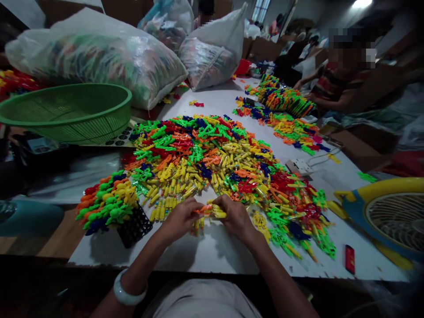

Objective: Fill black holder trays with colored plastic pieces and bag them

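Observation:
My left hand (180, 217) and my right hand (234, 215) meet over the near edge of a white table (212, 251). Both are closed. Between them they pinch a small orange plastic piece (204, 208). My right hand also grips yellow plastic pieces (219, 213). Just beyond my fingers spreads a big heap of small coloured plastic toy parts (212, 159) in yellow, green, red, orange and blue. To my left a black rack (134, 227) stands packed with upright assembled pieces (107, 201).
A green mesh basket (66, 110) and big clear bags of parts (96, 57) sit at the back left. A power strip (300, 167), a yellow-blue fan (387, 212) and a red lighter (350, 259) lie to the right. Another person (341, 75) sits at the far right by another pile (285, 101).

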Motion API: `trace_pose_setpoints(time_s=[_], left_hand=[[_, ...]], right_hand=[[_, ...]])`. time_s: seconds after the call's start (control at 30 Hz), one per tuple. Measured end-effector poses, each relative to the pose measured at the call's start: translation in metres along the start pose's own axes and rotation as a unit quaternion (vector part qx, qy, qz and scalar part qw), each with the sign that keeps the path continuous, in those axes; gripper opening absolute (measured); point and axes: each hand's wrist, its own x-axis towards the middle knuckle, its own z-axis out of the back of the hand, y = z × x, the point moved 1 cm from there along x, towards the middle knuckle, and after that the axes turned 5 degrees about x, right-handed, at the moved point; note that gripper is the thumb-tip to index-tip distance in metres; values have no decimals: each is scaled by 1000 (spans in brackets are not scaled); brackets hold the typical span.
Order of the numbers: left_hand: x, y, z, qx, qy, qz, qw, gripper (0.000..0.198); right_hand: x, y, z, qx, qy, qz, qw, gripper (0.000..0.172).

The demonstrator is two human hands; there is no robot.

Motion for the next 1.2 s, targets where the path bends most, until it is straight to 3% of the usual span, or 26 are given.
trace_pose_setpoints(time_s=[0.1, 0.2, 0.3, 0.37, 0.43, 0.57, 0.7, 0.8, 0.9, 0.97, 1.07, 1.13, 1.2], left_hand=[[0, 1, 0, 21, 57, -6, 998, 18], [4, -5, 1, -5, 47, -12, 999, 25], [21, -5, 4, -24, -45, -24, 998, 40], [41, -2, 4, 47, -106, -39, 992, 38], [65, 3, -1, 150, -143, -35, 978, 40], [105, 10, -14, 227, -174, 17, 958, 42], [113, 11, -13, 187, -188, 15, 964, 25], [100, 8, -1, 140, -219, 26, 965, 22], [79, 4, 7, 60, -262, 66, 961, 29], [64, 1, 5, -94, -276, 113, 950, 32], [44, -4, -5, -321, -263, 164, 895, 32], [34, -9, -11, -352, -258, 169, 884, 31], [28, -14, -15, -328, -262, 167, 892, 29]], right_hand=[[-2, -14, 2, 120, 47, -47, 991, 14], [-8, -24, 23, 156, 30, -66, 985, 16], [-15, -37, 59, 111, -159, -109, 975, 23], [-18, -44, 78, 16, -299, -111, 948, 26], [-19, -48, 83, -62, -351, -94, 929, 29], [-16, -46, 54, -11, -294, -119, 948, 32], [-11, -33, 18, 48, -216, -116, 968, 33], [-5, -20, 6, 104, -177, -118, 972, 33], [3, -9, -2, 203, -153, -160, 954, 26], [6, -3, -9, 262, -132, -176, 940, 23], [7, 2, -23, 305, -98, -182, 930, 22], [6, 2, -30, 319, -91, -192, 924, 23], [4, 2, -34, 336, -93, -205, 914, 23]])
